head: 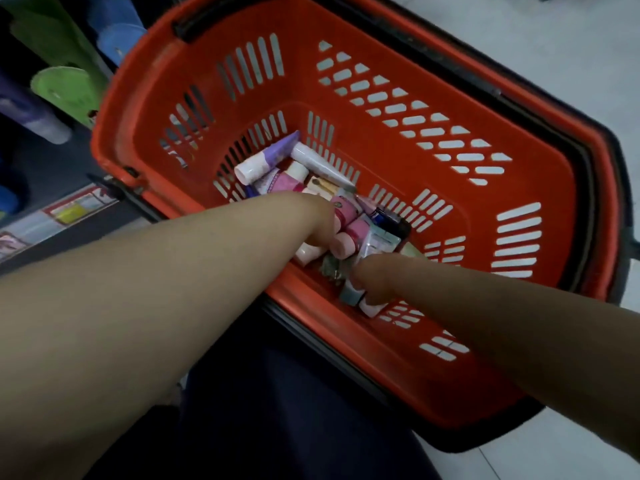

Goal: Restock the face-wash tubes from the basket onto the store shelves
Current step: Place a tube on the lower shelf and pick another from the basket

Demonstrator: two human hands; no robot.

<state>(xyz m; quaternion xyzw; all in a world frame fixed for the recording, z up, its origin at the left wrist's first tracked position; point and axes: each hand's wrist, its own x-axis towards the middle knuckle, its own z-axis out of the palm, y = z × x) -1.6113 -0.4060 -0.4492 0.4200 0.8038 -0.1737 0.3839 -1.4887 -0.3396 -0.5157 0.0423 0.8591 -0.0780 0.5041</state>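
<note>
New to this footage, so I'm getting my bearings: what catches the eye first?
A red basket fills the middle of the view. The left hand reaches among tubes heaped at its bottom, and the right hand reaches in by the near wall. Green and blue bottles sit at upper left.

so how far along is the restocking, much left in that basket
Hard to credit anything as done: the shelf at left holds green tubes, but who placed them is not shown. In hand: the left hand and right hand reach into the red basket, grips hidden. Left: a pile of face-wash tubes on its floor, all still to shelve.
</note>
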